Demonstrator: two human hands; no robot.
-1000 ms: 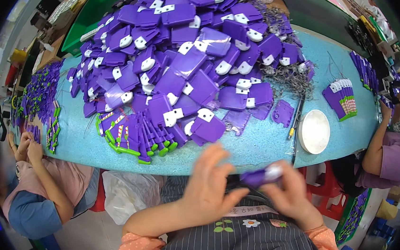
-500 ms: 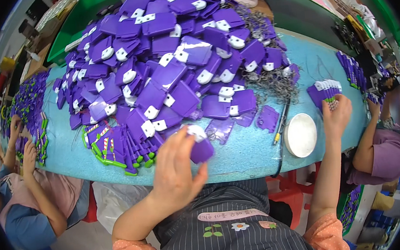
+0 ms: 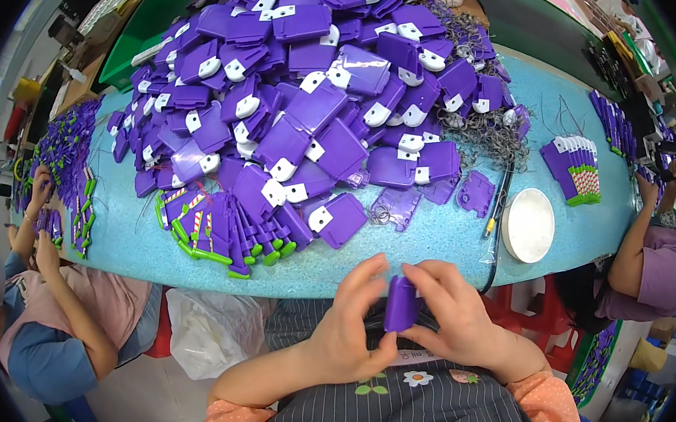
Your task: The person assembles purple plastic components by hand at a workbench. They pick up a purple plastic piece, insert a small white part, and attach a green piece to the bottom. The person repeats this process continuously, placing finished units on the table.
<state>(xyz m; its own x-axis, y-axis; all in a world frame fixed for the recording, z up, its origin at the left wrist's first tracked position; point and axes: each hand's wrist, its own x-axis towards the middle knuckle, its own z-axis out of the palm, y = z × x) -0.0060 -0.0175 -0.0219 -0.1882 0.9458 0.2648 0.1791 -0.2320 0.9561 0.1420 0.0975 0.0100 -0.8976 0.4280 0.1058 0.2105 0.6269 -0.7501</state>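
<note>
Close in front of my apron, a small purple plastic piece [image 3: 400, 304] is held upright by my right hand [image 3: 463, 312], fingertips on its upper edge and thumb at its lower right. My left hand [image 3: 343, 319] curves around the left side of the piece, thumb and fingers spread apart. Its fingertips are a little blurred, and the thumb is close to the piece's lower corner. Beyond my hands lies a large heap of flat purple plastic cases [image 3: 306, 121] with white ends. One purple case [image 3: 337, 219] rests at the heap's near edge.
Purple sticks with green ends [image 3: 220, 241] lie fanned at left. To the right are a white bowl [image 3: 528, 225], a pen-like tool [image 3: 498, 205], tangled dark wire rings [image 3: 484, 138] and a fanned purple-and-white stack [image 3: 574, 168]. Co-workers [image 3: 67, 331] sit on both sides of the blue table [image 3: 429, 239].
My right hand has let go of the fanned stack at right and come to the middle. My left hand has moved down and right from the heap. Both hands now meet around the purple piece.
</note>
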